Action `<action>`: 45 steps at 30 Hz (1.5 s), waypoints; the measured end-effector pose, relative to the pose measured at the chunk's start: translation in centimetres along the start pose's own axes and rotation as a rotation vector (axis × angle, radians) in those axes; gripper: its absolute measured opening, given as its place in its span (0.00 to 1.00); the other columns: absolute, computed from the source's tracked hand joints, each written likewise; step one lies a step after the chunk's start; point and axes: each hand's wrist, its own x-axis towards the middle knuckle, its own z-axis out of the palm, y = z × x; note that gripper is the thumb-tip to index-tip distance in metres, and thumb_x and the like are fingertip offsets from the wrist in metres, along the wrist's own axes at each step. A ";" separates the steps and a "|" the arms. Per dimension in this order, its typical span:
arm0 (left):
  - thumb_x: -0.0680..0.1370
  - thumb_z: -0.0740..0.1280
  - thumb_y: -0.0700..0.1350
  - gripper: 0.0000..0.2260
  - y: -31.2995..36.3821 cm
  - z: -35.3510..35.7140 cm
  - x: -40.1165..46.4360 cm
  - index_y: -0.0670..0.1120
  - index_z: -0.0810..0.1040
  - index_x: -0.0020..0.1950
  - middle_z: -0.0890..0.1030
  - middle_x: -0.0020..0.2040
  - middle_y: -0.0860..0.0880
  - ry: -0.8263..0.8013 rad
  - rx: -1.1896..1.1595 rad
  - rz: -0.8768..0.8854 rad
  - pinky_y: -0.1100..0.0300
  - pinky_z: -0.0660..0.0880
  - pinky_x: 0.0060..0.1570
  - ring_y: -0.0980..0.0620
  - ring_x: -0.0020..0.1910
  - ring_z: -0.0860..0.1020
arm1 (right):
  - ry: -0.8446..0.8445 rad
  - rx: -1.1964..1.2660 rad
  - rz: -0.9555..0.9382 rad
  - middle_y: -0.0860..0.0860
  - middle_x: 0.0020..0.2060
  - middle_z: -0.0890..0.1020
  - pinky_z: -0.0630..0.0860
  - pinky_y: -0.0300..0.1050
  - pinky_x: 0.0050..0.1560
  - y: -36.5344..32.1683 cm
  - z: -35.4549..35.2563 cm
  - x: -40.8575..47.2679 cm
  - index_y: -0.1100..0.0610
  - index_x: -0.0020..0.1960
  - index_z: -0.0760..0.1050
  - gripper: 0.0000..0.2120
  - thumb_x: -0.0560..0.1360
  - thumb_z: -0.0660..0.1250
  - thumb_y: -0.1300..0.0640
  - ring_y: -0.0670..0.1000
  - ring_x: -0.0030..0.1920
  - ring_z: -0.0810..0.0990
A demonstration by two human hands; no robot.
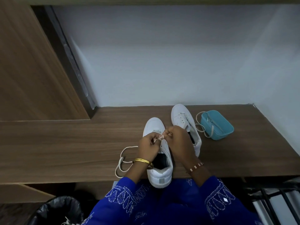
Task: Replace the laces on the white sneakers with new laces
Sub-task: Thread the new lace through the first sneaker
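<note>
Both hands over the near white sneaker (pixel 159 174) on the wooden desk (pixel 65 143): left hand (pixel 148 147) and right hand (pixel 178 140) pinching the lace (pixel 125 161) at the eyelets. Second sneaker (pixel 181 116) just behind, beside a teal tub (pixel 217 125) holding more lace.
</note>
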 end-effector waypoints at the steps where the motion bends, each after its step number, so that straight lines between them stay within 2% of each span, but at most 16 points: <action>1: 0.75 0.66 0.37 0.07 0.1 0.0 0.0 0.47 0.78 0.40 0.73 0.28 0.54 0.011 -0.014 0.004 0.65 0.69 0.34 0.58 0.29 0.71 | 0.010 0.008 -0.003 0.53 0.39 0.82 0.74 0.41 0.40 0.1 0.1 0.0 0.59 0.41 0.79 0.05 0.73 0.65 0.63 0.49 0.38 0.78; 5: 0.75 0.67 0.35 0.05 0.1 -0.5 0.3 0.44 0.79 0.40 0.74 0.28 0.54 0.077 -0.056 -0.004 0.74 0.67 0.31 0.64 0.26 0.72 | 0.050 0.049 0.031 0.50 0.37 0.78 0.65 0.28 0.35 0.2 0.1 -0.1 0.62 0.44 0.79 0.06 0.74 0.65 0.61 0.46 0.38 0.75; 6: 0.74 0.67 0.35 0.05 0.0 -0.7 0.4 0.42 0.80 0.40 0.73 0.28 0.54 0.087 -0.048 -0.012 0.74 0.67 0.31 0.65 0.25 0.72 | 0.027 0.046 0.056 0.49 0.36 0.77 0.65 0.28 0.35 0.4 0.2 -0.1 0.61 0.45 0.79 0.05 0.74 0.65 0.61 0.45 0.38 0.74; 8: 0.74 0.67 0.35 0.05 -0.6 -1.2 0.7 0.41 0.80 0.40 0.74 0.28 0.54 0.100 -0.033 -0.035 0.72 0.69 0.33 0.65 0.25 0.72 | -0.111 0.025 0.113 0.50 0.39 0.77 0.69 0.34 0.42 0.9 0.2 -0.3 0.59 0.50 0.79 0.07 0.73 0.67 0.60 0.46 0.41 0.75; 10: 0.74 0.68 0.35 0.08 -1.1 -1.6 0.8 0.46 0.79 0.36 0.76 0.29 0.54 0.110 -0.032 -0.070 0.65 0.72 0.37 0.64 0.26 0.73 | -0.300 -0.075 0.120 0.53 0.51 0.78 0.72 0.41 0.52 1.3 0.5 -1.0 0.57 0.60 0.75 0.18 0.71 0.69 0.56 0.50 0.51 0.77; 12: 0.74 0.68 0.36 0.08 -1.4 -1.7 0.7 0.46 0.79 0.36 0.76 0.30 0.53 0.106 -0.022 -0.099 0.60 0.73 0.41 0.60 0.29 0.73 | -0.388 -0.181 0.083 0.54 0.60 0.75 0.71 0.44 0.57 1.5 1.0 -1.8 0.57 0.66 0.70 0.25 0.71 0.70 0.54 0.53 0.59 0.75; 14: 0.74 0.68 0.37 0.05 -1.5 -1.6 0.5 0.43 0.80 0.39 0.76 0.30 0.53 0.070 0.021 -0.095 0.61 0.72 0.41 0.57 0.31 0.73 | -0.341 -0.236 0.049 0.54 0.59 0.76 0.72 0.45 0.56 1.7 1.6 -2.4 0.56 0.65 0.70 0.22 0.73 0.68 0.55 0.54 0.59 0.75; 16: 0.74 0.68 0.37 0.03 -1.5 -1.4 0.1 0.40 0.81 0.42 0.78 0.32 0.52 0.033 0.062 -0.073 0.66 0.72 0.37 0.57 0.32 0.74 | -0.259 -0.220 0.052 0.55 0.54 0.80 0.73 0.45 0.52 1.9 1.8 -2.3 0.58 0.60 0.73 0.15 0.74 0.63 0.59 0.55 0.55 0.78; 19: 0.74 0.68 0.38 0.04 -1.9 -1.0 0.0 0.38 0.82 0.44 0.83 0.41 0.45 0.003 0.102 -0.071 0.64 0.73 0.43 0.52 0.40 0.78 | -0.229 -0.161 0.072 0.56 0.46 0.82 0.72 0.46 0.46 2.3 1.6 -1.7 0.60 0.55 0.75 0.11 0.73 0.62 0.63 0.56 0.49 0.79; 24: 0.74 0.67 0.43 0.05 -2.1 -0.4 -0.1 0.44 0.82 0.43 0.83 0.43 0.46 -0.016 0.388 -0.001 0.57 0.76 0.44 0.48 0.45 0.80 | -0.214 -0.099 0.057 0.55 0.41 0.82 0.70 0.44 0.40 3.2 1.6 -1.6 0.59 0.52 0.76 0.10 0.72 0.62 0.64 0.56 0.44 0.80; 27: 0.75 0.63 0.46 0.08 -1.2 0.1 0.0 0.46 0.81 0.46 0.81 0.47 0.46 -0.004 0.651 0.070 0.58 0.71 0.41 0.47 0.47 0.78 | -0.212 -0.103 0.039 0.55 0.43 0.83 0.71 0.44 0.42 3.3 1.7 -1.8 0.58 0.54 0.76 0.12 0.72 0.62 0.63 0.55 0.45 0.79; 30: 0.77 0.61 0.49 0.10 -1.0 0.7 0.3 0.47 0.81 0.49 0.77 0.52 0.46 0.002 0.778 0.066 0.58 0.68 0.39 0.45 0.49 0.77 | -0.218 -0.106 0.041 0.54 0.43 0.83 0.72 0.45 0.43 3.4 1.6 -1.8 0.58 0.54 0.76 0.12 0.72 0.62 0.63 0.55 0.46 0.79; 34: 0.76 0.62 0.49 0.11 -1.1 1.3 0.8 0.47 0.81 0.50 0.74 0.54 0.46 0.047 0.770 0.006 0.58 0.70 0.38 0.45 0.47 0.78 | -0.212 -0.091 0.042 0.55 0.44 0.83 0.69 0.41 0.42 3.5 1.7 -1.9 0.57 0.56 0.75 0.12 0.73 0.62 0.62 0.54 0.46 0.80; 38: 0.75 0.64 0.48 0.09 -1.2 1.8 1.1 0.46 0.82 0.47 0.74 0.53 0.45 0.088 0.632 -0.080 0.59 0.69 0.39 0.45 0.48 0.77 | -0.209 -0.074 0.052 0.54 0.45 0.83 0.72 0.43 0.44 3.7 1.7 -1.9 0.56 0.58 0.75 0.14 0.73 0.62 0.62 0.54 0.47 0.80; 42: 0.72 0.67 0.45 0.07 -2.0 1.9 1.5 0.44 0.84 0.39 0.81 0.45 0.45 0.094 0.371 -0.180 0.59 0.74 0.39 0.48 0.44 0.79 | -0.206 -0.061 0.058 0.54 0.46 0.82 0.66 0.38 0.41 3.8 1.6 -1.9 0.57 0.59 0.75 0.14 0.74 0.62 0.62 0.53 0.47 0.79; 45: 0.72 0.68 0.42 0.06 -2.0 1.8 1.6 0.43 0.84 0.40 0.83 0.41 0.48 0.036 0.333 -0.181 0.63 0.71 0.37 0.51 0.41 0.79 | -0.205 -0.053 0.048 0.55 0.45 0.82 0.66 0.37 0.41 3.8 1.6 -2.0 0.57 0.59 0.74 0.14 0.74 0.62 0.63 0.53 0.47 0.79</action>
